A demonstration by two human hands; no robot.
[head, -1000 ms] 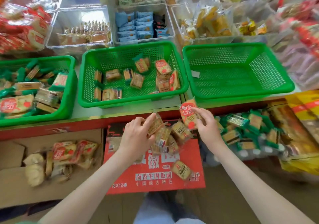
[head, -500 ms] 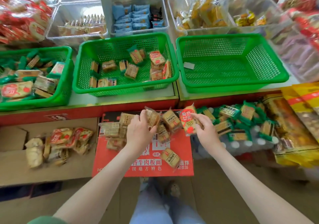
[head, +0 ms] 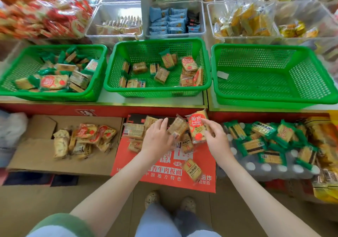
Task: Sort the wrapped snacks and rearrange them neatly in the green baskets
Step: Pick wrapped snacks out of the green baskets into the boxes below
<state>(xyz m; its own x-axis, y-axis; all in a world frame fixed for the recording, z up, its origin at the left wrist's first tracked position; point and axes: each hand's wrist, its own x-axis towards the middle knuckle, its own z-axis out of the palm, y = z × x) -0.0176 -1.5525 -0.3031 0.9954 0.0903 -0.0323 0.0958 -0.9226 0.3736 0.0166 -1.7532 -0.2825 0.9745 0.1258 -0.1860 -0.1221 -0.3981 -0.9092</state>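
Both bare forearms reach forward from the bottom edge, hands close together. The left grip (head: 157, 139) lies palm down with fingers stretched ahead; whether it clasps anything cannot be told. The right grip (head: 215, 140) pinches a red-labelled packet (head: 196, 127) between thumb and curled fingers.

Snack shop: clear bins (head: 175, 18) of wrapped snacks, green baskets (head: 270, 75) on display surface (head: 155, 100), stock cartons (head: 36, 156) below.
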